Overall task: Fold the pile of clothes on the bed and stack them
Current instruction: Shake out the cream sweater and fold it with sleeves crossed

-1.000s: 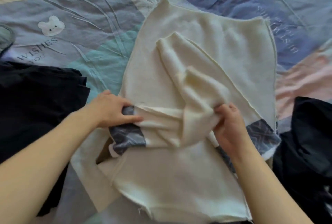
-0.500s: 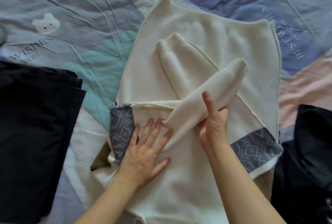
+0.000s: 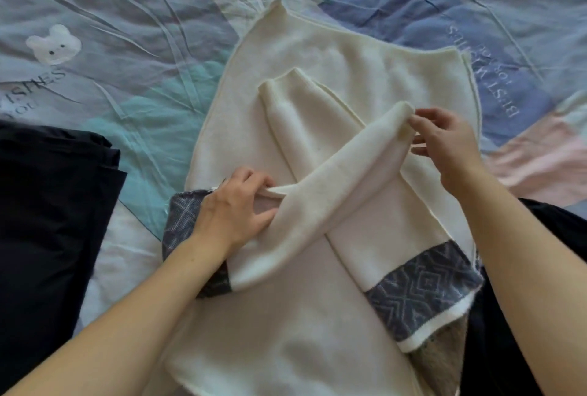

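Observation:
A cream sweater (image 3: 343, 55) with grey patterned bands lies spread on the bed, its two sleeves crossed over the body. My left hand (image 3: 235, 208) pinches the near end of the upper sleeve (image 3: 336, 173) by the left shoulder. My right hand (image 3: 444, 138) pinches that sleeve's cuff at the right. The other sleeve (image 3: 295, 109) lies flat beneath it, pointing up and left. A grey patterned band (image 3: 419, 290) shows at the lower right.
Folded dark clothes (image 3: 47, 221) sit on the left of the bed. Another dark garment (image 3: 546, 300) lies at the right, partly under my right arm. The patchwork bedsheet (image 3: 127, 46) with a bear print stretches behind.
My left hand went from pressing flat on the sweater to pinching the sleeve's base. My right hand slid up along the sleeve to its cuff and drew it out to the right.

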